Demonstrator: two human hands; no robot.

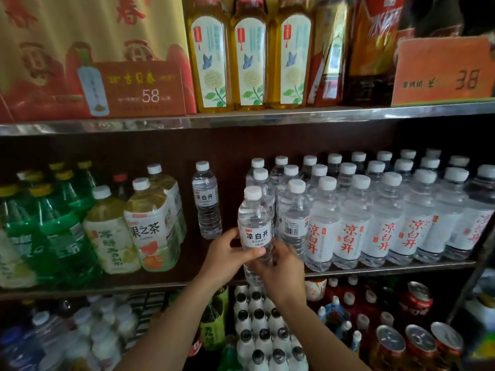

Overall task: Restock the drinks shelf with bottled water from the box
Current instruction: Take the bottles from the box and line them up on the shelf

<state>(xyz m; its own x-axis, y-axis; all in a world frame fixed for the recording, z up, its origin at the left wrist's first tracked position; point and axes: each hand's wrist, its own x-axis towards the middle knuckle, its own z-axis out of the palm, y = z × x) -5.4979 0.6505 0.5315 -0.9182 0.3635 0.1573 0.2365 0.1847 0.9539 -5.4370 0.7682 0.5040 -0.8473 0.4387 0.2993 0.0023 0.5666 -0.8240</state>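
Both hands, left hand (227, 257) and right hand (278, 266), clasp the bottle (255, 231) low at the shelf (375, 267) lip, so set down half-on, it could tip into the row (294, 210) just behind.

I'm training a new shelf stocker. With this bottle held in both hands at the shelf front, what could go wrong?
1. The water bottle, gripped low by the left hand and right hand, might knock the small bottles behind.
2. The lone bottle stands unsupported; a nudge could topple it.
3. Set at the shelf edge, it could fall.
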